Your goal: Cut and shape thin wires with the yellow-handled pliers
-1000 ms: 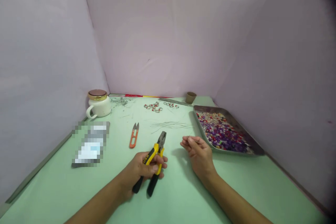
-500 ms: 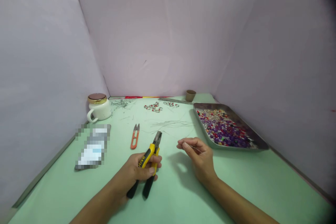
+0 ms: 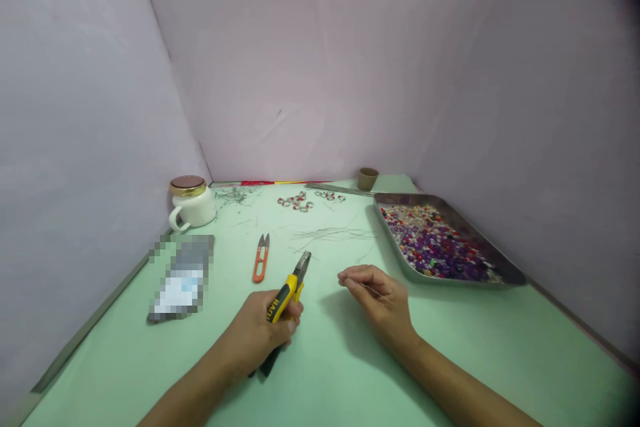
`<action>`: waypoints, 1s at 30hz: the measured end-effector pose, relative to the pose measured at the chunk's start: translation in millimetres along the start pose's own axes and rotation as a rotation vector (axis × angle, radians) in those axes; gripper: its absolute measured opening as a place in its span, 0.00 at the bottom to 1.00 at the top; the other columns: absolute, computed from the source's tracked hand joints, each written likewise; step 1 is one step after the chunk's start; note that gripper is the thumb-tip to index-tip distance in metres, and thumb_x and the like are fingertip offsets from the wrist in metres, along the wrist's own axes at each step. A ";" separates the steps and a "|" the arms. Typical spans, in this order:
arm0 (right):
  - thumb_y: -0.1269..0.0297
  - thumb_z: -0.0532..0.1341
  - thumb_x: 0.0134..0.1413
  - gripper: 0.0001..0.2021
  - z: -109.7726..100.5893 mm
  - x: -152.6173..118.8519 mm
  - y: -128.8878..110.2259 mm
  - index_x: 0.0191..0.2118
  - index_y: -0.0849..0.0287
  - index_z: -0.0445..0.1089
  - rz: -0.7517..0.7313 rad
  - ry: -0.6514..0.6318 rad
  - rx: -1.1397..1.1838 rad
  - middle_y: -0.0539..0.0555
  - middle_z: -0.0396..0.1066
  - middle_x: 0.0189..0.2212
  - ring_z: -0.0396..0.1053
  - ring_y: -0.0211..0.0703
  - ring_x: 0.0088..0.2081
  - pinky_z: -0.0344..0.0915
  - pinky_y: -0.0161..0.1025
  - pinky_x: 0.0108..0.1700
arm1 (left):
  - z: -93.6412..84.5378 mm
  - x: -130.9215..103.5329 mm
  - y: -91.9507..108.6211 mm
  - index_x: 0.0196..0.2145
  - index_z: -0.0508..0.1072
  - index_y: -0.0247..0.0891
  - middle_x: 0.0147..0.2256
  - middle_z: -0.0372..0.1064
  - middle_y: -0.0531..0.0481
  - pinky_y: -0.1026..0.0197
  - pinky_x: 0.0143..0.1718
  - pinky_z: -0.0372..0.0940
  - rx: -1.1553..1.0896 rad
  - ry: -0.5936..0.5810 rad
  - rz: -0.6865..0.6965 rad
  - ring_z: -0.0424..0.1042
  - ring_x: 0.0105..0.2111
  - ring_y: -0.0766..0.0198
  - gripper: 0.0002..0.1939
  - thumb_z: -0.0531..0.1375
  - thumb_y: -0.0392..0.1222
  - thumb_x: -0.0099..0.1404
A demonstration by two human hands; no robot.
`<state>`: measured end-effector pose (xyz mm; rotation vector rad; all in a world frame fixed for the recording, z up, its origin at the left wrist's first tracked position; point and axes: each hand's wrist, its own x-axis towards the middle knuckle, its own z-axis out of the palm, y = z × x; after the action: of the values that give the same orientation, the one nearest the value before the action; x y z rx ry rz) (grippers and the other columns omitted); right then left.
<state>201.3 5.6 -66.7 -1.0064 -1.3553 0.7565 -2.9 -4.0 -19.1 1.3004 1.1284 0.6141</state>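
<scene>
Handles of the combination pliers (image 3: pixel 284 297) have drawn closer together since the earlier frame, where they stood spread. The left hand (image 3: pixel 255 332) has its grip clamped on the combination pliers, fingers wrapped around the yellow-and-black handles; the metal nose points up and away, angled toward the right. The combination pliers are above the near middle of the tabletop (image 3: pixel 330 373). The right hand (image 3: pixel 381 303) is positioned to their right, apart from them. Its thumb and forefinger are pinched together on a thin wire (image 3: pixel 373 290), which runs back across the palm; its far end cannot be made out.

Beyond the left hand lie orange-handled thread snips (image 3: pixel 261 258), blades pointing away. Loose wires (image 3: pixel 333 234) lie across the middle, with red-beaded wire rings (image 3: pixel 299 202) farther back. A bundle of long wires (image 3: pixel 340 189) extends toward the metal tray (image 3: pixel 415 275) at right, which contains mixed beads (image 3: pixel 440 250), many of them purple. A small brown cup (image 3: pixel 368 179) stands upright at the rear. At left, a white lidded mug (image 3: pixel 195 207) stands upright near wire scraps (image 3: pixel 234 195); a flat pixelated object (image 3: pixel 183 280) lies in front of it, details obscured.
</scene>
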 end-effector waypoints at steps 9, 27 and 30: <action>0.62 0.64 0.39 0.07 -2.0 4.0 -0.5 0.30 0.53 0.73 0.138 -0.028 -0.154 0.54 0.73 0.31 0.69 0.49 0.34 0.67 0.44 0.39 | -14.7 -6.2 2.5 0.26 0.66 0.35 0.24 0.61 0.53 0.66 0.24 0.56 0.161 0.029 0.010 0.59 0.21 0.70 0.06 0.54 0.34 0.47; 0.53 0.62 0.40 0.17 14.4 -4.3 -8.0 0.19 0.62 0.61 0.755 -0.284 0.271 0.43 0.55 0.10 0.48 0.26 0.10 0.43 0.24 0.10 | -6.7 -20.8 2.0 0.32 0.68 0.40 0.27 0.64 0.53 0.66 0.26 0.56 0.478 -0.108 -0.039 0.62 0.26 0.65 0.10 0.53 0.37 0.50; 0.53 0.62 0.40 0.15 11.4 -1.2 -6.3 0.22 0.63 0.66 0.740 -0.244 0.266 0.42 0.55 0.09 0.47 0.25 0.10 0.41 0.24 0.10 | -11.2 -15.5 3.7 0.34 0.67 0.38 0.25 0.58 0.55 0.67 0.24 0.53 0.399 -0.186 -0.070 0.57 0.24 0.68 0.11 0.53 0.38 0.50</action>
<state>189.3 3.5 -62.3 -1.2331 -1.0244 1.6110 -18.0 -12.0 -9.7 1.6122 1.1723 0.2133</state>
